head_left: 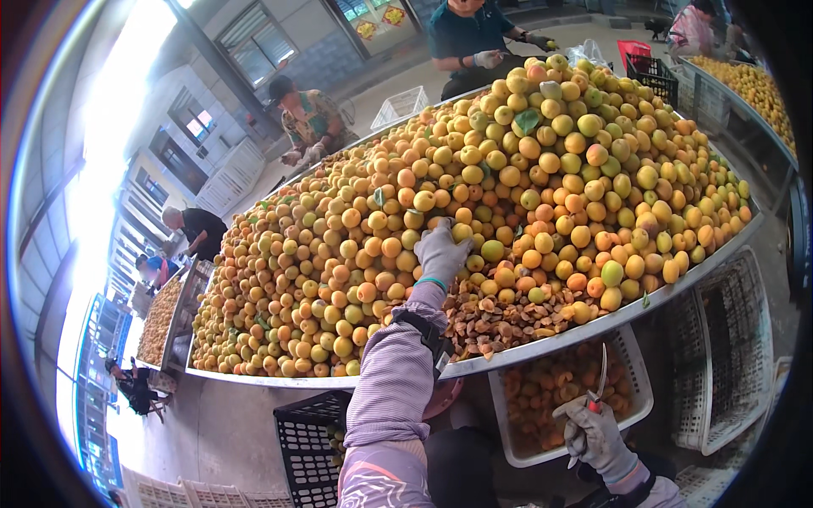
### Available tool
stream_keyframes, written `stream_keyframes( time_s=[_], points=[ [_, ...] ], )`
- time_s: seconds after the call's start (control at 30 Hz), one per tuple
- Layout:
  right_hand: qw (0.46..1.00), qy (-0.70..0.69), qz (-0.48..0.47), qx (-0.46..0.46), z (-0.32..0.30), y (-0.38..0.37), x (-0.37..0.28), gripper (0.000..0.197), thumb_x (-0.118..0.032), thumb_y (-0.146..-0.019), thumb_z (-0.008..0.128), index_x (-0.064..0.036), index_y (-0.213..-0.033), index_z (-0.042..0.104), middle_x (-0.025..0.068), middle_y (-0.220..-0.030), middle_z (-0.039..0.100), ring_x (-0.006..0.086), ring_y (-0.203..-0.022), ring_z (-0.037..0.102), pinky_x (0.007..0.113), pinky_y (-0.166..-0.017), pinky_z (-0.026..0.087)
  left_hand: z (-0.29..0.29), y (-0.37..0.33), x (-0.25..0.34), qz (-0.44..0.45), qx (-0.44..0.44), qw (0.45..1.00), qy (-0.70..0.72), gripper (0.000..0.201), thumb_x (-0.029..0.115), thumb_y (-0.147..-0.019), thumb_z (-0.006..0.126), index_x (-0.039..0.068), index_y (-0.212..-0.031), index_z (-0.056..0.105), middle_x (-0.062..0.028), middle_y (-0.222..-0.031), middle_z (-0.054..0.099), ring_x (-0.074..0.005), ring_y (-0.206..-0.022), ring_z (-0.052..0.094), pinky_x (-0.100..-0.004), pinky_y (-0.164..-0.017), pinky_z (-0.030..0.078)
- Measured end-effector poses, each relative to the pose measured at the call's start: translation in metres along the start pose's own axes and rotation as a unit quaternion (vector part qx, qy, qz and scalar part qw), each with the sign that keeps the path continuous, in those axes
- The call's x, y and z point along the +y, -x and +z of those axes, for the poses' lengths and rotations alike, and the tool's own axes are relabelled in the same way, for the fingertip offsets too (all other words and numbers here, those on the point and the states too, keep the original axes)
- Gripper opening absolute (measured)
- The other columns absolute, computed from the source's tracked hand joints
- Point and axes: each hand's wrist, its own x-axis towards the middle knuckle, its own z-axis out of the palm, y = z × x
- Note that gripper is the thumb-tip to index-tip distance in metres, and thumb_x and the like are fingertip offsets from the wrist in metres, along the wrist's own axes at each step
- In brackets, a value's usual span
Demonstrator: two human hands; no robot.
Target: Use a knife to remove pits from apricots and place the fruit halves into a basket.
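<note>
A broad heap of yellow-orange apricots (373,245) covers the metal-rimmed table (542,345) before me. My left hand (440,254), in a grey glove, reaches into the middle of the heap, its fingers bent round a yellow apricot (461,233); the fingertips are partly hidden among the fruit. Lower right, past the table's near edge, my gloved right hand (595,436) is closed on a red-handled knife (602,381), its slim curved blade pointing up. Below that blade stands a white basket (639,372) holding opened orange apricot pieces (542,389). Brown apricot pits (495,326) lie piled at the table's near edge.
A black crate (309,449) stands below the table, left of my legs. White crates (737,347) are stacked at right. Across the table one person (474,42) handles fruit, and another (309,123) sits farther left. More fruit-laden tables (161,322) stand beyond.
</note>
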Motion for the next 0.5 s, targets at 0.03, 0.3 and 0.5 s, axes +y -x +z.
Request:
stream_keyframes(
  time_s=[0.03, 0.3, 0.5],
  points=[
    [1.0, -0.021, 0.001, -0.006, -0.002, -0.001, 0.001, 0.022, -0.018, -0.087, 0.055, 0.0035, -0.09, 0.06, 0.0075, -0.056, 0.056, 0.0116, -0.034, 0.047, 0.023, -0.031, 0.038, -0.002, -0.001, 0.002, 0.001, 0.001, 1.0, 0.001, 0.055, 0.041, -0.068, 0.07, 0.01, -0.11, 0.054, -0.016, -0.094, 0.061, -0.0317, -0.094, 0.055, -0.04, -0.084, 0.041],
    [1.0, -0.011, -0.018, -0.002, -0.004, -0.006, 0.006, 0.022, -0.019, -0.087, 0.056, 0.0029, -0.09, 0.06, 0.0071, -0.055, 0.056, 0.0112, -0.034, 0.048, 0.022, -0.03, 0.038, -0.041, 0.026, 0.031, 0.062, 0.024, 0.876, 0.478, 0.044, 0.008, -0.088, 0.055, 0.0, -0.127, 0.037, -0.0089, -0.107, 0.054, -0.0182, -0.099, 0.057, -0.0281, -0.083, 0.049],
    [0.995, 0.07, -0.071, 0.02, 0.005, 0.002, 0.005, 0.024, -0.024, -0.088, 0.058, -0.0012, -0.086, 0.062, 0.0041, -0.055, 0.055, 0.0083, -0.035, 0.046, 0.019, -0.032, 0.036, -0.059, 0.105, 0.058, 0.052, -0.17, 0.637, 0.75, 0.055, 0.017, -0.089, 0.055, 0.006, -0.136, 0.027, -0.0106, -0.105, 0.054, -0.0214, -0.091, 0.062, -0.0322, -0.078, 0.055]
  ],
)
